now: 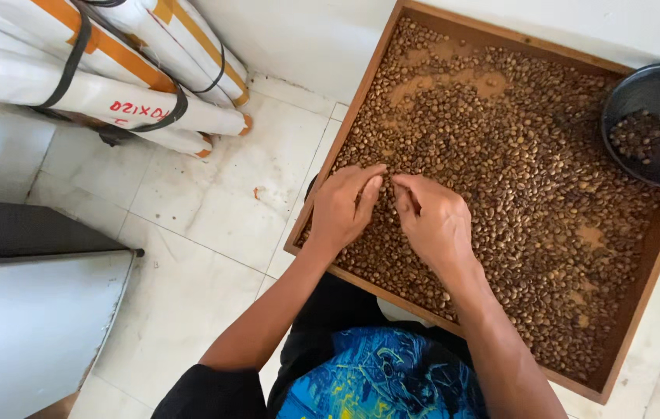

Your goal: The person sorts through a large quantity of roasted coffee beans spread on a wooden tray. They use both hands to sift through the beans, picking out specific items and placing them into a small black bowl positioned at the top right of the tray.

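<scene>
Beans (501, 155) fill most of the tray (640, 295), a shallow wooden box with raised edges that sits tilted across our lap over the tiled floor (206, 209); bare brown patches of tray bottom show through near the far edge and along the right side

Both our hands work the near-left corner of the tray, palms down on the bean layer, close together with fingertips almost meeting

Left hand (342, 209): fingers curled loosely inward, tips pressing into the beans, thumb tucked alongside; looks like a light pinch but we cannot tell whether a bean is actually held

Right hand (435, 221): fingers bent and bunched, tips pointing toward the left hand, resting on the beans; same story, grip on any single bean is too small to make out

Bowl (656, 124): dark, round, perched at the tray's far-right corner, overlapping its rim, with a small heap of darker beans inside; well apart from both hands

Left of the tray, against the wall: bundle (105, 70) of white rolls with orange tape, strapped with black bands, lying on the floor

Near-left: grey flat surface (27, 310) with a dark edge

Bottom centre: our blue and yellow patterned shirt (376, 380) over dark clothing, under the tray's near edge
</scene>
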